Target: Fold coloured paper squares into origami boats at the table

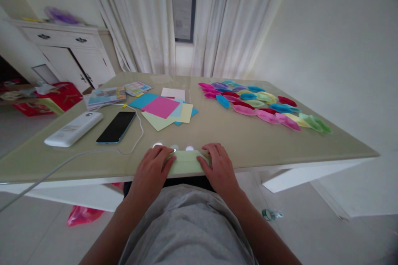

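A pale green sheet of paper (185, 163) lies at the table's near edge, with a crease or fold along its far side. My left hand (154, 162) grips its left end, thumb on top and fingers curled over the far edge. At the right end my right hand (218, 165) pinches the paper the same way. Just beyond the sheet, small round light spots show on the tabletop. Farther off lie loose coloured squares of paper, a pink one (161, 107) uppermost among blue, yellow and pale green.
Several folded paper boats or petals (248, 109) in many colours cover the table's far right. On the left are a black phone (116, 127), a white power bank (74, 128), a white cable (141, 126) crossing the near left edge, and booklets (105, 96).
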A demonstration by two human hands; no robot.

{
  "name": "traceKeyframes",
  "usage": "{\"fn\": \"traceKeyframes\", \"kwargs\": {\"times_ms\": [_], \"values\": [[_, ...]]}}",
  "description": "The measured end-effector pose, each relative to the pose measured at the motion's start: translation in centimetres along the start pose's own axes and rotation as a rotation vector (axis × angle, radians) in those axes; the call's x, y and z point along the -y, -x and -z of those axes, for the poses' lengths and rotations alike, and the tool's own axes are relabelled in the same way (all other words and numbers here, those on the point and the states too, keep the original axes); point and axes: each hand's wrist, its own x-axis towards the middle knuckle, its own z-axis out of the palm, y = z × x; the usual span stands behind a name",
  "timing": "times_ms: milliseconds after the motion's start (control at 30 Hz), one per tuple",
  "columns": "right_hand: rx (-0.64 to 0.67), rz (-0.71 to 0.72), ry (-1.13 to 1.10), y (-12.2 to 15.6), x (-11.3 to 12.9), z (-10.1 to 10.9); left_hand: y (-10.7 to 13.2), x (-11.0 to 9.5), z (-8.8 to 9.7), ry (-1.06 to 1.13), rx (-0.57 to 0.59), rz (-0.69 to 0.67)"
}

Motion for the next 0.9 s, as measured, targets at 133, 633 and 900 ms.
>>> {"fn": "traceKeyframes", "kwargs": {"times_ms": [133, 633, 900], "values": [[-0.012, 0.054, 0.061, 0.3, 0.1, 0.2, 1.7, 0.1, 0.5, 0.002, 0.049, -0.159], [0.22, 0.422, 0.025, 1.1, 1.2, 0.4, 2.3, -0.2, 0.1, 0.05, -0.03, -0.315], [0.206, 0.377, -0.079, 1.1, 1.2, 0.3, 2.5, 0.1, -0.1, 0.115, -0.063, -0.307]]}}
